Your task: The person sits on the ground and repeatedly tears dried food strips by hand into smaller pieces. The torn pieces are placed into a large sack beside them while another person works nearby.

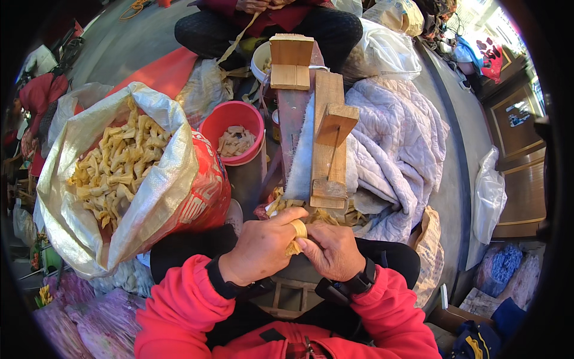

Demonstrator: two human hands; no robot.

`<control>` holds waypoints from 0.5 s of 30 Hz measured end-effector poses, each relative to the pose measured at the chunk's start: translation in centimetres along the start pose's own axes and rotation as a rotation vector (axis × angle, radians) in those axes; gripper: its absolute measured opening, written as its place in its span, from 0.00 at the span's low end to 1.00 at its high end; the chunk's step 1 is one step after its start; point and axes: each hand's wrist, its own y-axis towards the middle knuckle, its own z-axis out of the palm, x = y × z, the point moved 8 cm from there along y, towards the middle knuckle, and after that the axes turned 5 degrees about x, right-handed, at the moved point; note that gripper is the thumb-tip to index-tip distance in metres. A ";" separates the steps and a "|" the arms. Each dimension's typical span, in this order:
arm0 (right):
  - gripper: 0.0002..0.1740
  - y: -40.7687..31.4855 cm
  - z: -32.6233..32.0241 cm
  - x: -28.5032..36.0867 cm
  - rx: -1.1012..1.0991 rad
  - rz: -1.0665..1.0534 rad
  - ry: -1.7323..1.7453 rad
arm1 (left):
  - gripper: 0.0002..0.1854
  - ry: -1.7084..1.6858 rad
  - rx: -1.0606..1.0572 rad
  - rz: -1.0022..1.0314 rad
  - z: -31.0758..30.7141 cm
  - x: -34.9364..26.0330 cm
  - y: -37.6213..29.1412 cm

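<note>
Between my two hands, low in the middle of the head view, is a small pale-yellow knotted strip piece (297,231), perhaps dried husk or skin. My left hand (262,244) grips it from the left side. The fingers and thumb of my right hand (334,249) pinch it from the right. Just beyond the hands lies a wooden plank jig (330,98) with an upright block (338,121) and a thin metal rod. More yellowish strips (327,217) lie below the plank's near end. At the left, a woven sack (177,202) is full of similar knotted pieces (121,166).
A red bucket (258,121) holds pale strips. Beyond stand another wooden block (291,58) with a toothed top and a white bucket (259,67). A quilted cloth (399,148) lies right of the plank. Across from me sits a person (269,13) holding a long strip.
</note>
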 end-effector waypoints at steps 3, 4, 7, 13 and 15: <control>0.14 0.0 0.5 -0.8 0.007 0.114 0.000 | 0.11 -0.009 0.003 0.049 0.0 -0.4 0.2; 0.15 -0.2 0.6 -1.5 0.018 0.204 0.136 | 0.09 -0.089 -0.026 0.089 -0.3 -0.6 0.2; 0.24 -0.9 1.3 -2.6 0.090 0.351 0.488 | 0.04 -0.344 -0.086 0.118 -1.5 -0.3 0.4; 0.31 -1.9 2.7 -2.9 0.221 0.373 1.043 | 0.06 -0.876 -0.230 -0.122 -4.3 2.5 -0.5; 0.31 -2.0 2.8 -3.0 0.248 0.377 1.085 | 0.08 -0.825 -0.238 -0.083 -4.7 2.3 -0.3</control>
